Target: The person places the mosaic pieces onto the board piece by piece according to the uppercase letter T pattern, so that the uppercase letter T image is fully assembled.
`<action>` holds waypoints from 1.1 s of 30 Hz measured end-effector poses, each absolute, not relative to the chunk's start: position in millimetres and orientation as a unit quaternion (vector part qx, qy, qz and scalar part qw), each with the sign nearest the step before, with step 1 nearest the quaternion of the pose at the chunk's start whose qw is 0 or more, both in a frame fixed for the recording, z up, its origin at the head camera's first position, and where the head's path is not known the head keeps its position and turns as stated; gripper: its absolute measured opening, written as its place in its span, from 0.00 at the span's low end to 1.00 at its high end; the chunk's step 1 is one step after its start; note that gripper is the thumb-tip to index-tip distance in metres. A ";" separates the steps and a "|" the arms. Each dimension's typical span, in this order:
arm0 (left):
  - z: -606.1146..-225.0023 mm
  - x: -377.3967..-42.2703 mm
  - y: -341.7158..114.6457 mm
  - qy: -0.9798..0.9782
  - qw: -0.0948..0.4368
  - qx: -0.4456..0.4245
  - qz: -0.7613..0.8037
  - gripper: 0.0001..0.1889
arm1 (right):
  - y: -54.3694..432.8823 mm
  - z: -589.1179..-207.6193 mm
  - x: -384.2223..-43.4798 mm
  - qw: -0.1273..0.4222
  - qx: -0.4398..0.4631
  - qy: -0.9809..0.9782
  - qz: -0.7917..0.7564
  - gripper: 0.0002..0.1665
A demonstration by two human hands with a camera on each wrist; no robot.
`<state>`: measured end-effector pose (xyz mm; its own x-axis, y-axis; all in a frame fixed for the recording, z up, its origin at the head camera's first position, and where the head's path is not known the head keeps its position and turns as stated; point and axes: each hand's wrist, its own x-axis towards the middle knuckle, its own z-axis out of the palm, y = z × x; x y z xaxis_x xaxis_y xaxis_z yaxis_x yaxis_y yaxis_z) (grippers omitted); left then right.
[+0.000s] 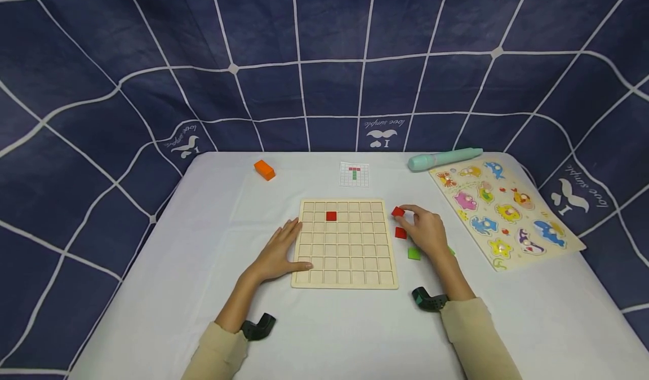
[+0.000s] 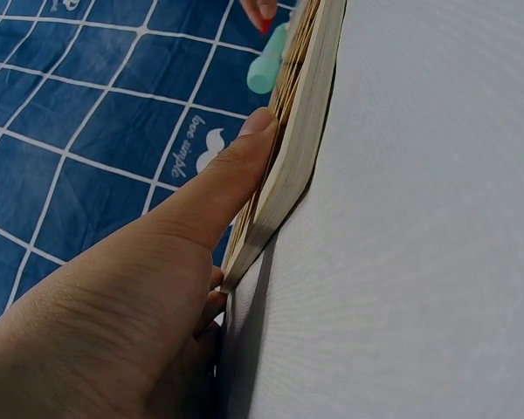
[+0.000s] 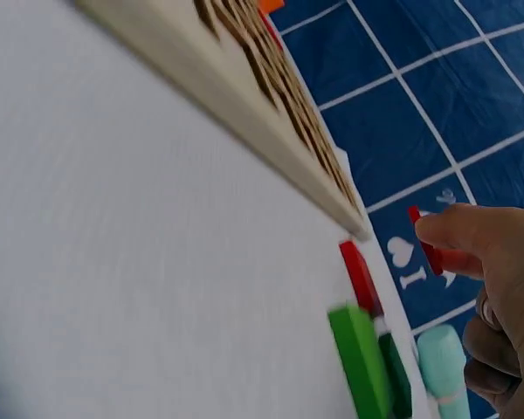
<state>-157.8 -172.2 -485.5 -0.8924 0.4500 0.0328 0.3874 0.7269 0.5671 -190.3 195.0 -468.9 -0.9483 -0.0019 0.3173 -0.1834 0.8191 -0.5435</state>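
A wooden grid board (image 1: 345, 244) lies mid-table with one red tile (image 1: 331, 216) in an upper cell. Along its left edge rests my left hand (image 1: 276, 253), fingers fairly straight, the thumb (image 2: 236, 166) reaching over the rim onto the grid. Just off the board's right side, my right hand (image 1: 425, 232) pinches a red square tile (image 3: 426, 243) between thumb and finger, raised above the table. Below that hand lies another red tile (image 1: 400, 233). Close to my right wrist is a green tile (image 1: 414, 253), and a second green one (image 1: 452, 251) is mostly hidden behind the wrist.
A small card with a T pattern (image 1: 354, 175) lies behind the board. An orange block (image 1: 265, 169) sits back left. At the right are a mint-green pen-shaped tool (image 1: 446, 159) and a sea-animal puzzle board (image 1: 507, 213). A blue checked cloth (image 1: 329, 87) hangs behind.
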 end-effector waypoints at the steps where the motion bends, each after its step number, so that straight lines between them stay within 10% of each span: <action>1: -485.6 -157.9 -172.3 0.927 0.053 0.226 0.294 0.58 | 191.3 -466.9 -190.5 0.151 0.052 -0.941 0.297 0.20; 33: -484.5 -157.2 -172.6 0.930 0.052 0.223 0.287 0.57 | 88.5 -478.4 -216.8 0.076 0.174 -0.928 0.321 0.17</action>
